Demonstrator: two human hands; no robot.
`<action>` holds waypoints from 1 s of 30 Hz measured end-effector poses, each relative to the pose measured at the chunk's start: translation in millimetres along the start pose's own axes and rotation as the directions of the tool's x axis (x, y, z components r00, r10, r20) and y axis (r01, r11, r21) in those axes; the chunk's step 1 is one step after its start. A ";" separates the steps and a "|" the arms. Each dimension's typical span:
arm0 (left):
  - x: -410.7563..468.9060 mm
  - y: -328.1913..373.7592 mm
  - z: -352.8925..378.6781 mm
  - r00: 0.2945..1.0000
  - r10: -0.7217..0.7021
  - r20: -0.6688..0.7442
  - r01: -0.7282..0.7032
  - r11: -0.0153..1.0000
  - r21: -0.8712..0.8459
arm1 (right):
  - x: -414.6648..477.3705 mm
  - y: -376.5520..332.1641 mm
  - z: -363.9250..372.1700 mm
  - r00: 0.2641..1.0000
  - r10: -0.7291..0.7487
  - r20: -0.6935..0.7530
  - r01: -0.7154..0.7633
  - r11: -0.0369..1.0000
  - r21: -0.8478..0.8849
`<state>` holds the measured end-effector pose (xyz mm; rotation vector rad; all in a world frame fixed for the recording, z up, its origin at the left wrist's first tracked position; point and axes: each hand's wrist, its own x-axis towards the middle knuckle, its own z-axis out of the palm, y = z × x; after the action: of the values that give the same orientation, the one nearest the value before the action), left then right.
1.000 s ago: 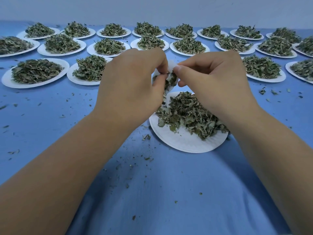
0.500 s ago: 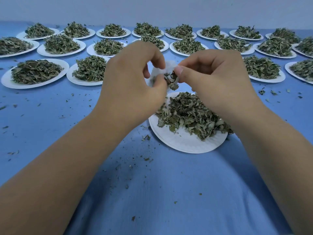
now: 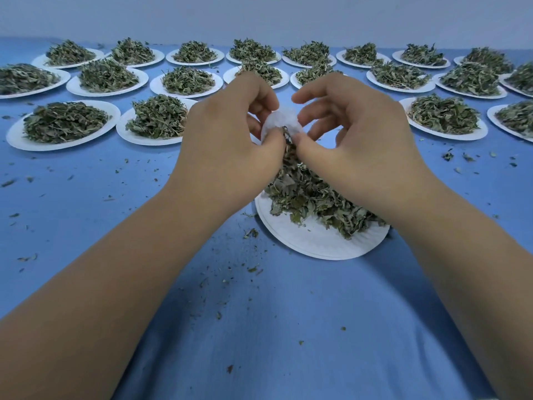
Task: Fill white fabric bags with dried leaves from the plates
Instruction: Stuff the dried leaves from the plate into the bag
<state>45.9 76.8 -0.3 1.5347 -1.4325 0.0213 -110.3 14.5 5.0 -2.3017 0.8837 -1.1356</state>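
view: head
left hand (image 3: 227, 145): raised over the near plate, fingers curled, thumb and fingertips pinching the left edge of the bag
right hand (image 3: 357, 140): fingers loosely curled, forefinger lifted, thumb and middle finger pinching the bag's right edge, thumb tip against a dark bit of leaf at its mouth
bag (image 3: 281, 122): small, white, held in the air between both hands, just above the leaves
leaves (image 3: 311, 197): a loose heap on the near plate, partly hidden by the right wrist
plate (image 3: 311, 243): white, on the cloth, front part bare
cloth (image 3: 274, 327): blue, covers the table
crumbs (image 3: 251, 233): scattered leaf bits around the plate
other plates (image 3: 14, 137): rows of white plates farther back, each heaped with leaves
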 end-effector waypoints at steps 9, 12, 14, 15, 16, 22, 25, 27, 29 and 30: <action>-5.1 5.7 5.7 0.995 0.063 0.079 -0.058 0.996 -0.066 | 1.0 -1.4 4.4 0.997 -0.053 -0.052 0.043 0.983 -0.181; -5.3 6.1 4.8 0.993 0.070 0.092 -0.061 0.993 -0.098 | 2.6 -0.2 2.0 0.999 -0.025 -0.036 0.019 0.987 -0.158; -5.0 6.8 4.3 0.994 0.059 0.091 -0.051 0.994 -0.094 | 2.2 1.1 2.2 0.999 -0.011 -0.038 0.005 0.989 -0.146; -4.8 7.1 3.9 0.995 0.055 0.083 -0.047 0.995 -0.093 | 2.0 1.3 2.7 0.999 -0.005 -0.041 0.000 0.990 -0.138; -4.4 7.3 3.4 0.996 0.053 0.070 -0.046 0.995 -0.089 | 2.1 1.4 3.2 0.999 0.003 -0.041 -0.008 0.993 -0.119; -0.3 7.1 -2.1 1.000 -0.002 -0.018 0.001 0.998 -0.056 | 5.2 4.8 1.3 0.996 0.056 0.069 -0.057 0.998 0.011; -2.5 10.1 -2.8 0.999 0.040 0.003 -0.040 0.999 -0.033 | 5.2 5.4 3.1 0.998 0.048 0.051 -0.049 0.999 0.023; -3.1 11.0 -3.1 0.998 0.066 0.022 -0.066 0.998 -0.023 | 6.0 5.1 4.3 0.998 0.065 0.008 -0.065 0.998 0.010; -2.9 10.2 -3.2 0.996 0.075 0.044 -0.075 0.997 -0.005 | 6.5 5.6 4.6 0.996 0.087 -0.018 -0.087 0.996 0.001; -2.8 9.6 -3.1 0.996 0.077 0.049 -0.077 0.997 0.008 | 6.1 5.7 4.4 0.995 0.096 -0.018 -0.096 0.995 0.004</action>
<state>39.5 82.7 5.5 1.4969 -1.5321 0.0378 -105.9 6.6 2.3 -2.2236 0.9876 -1.1177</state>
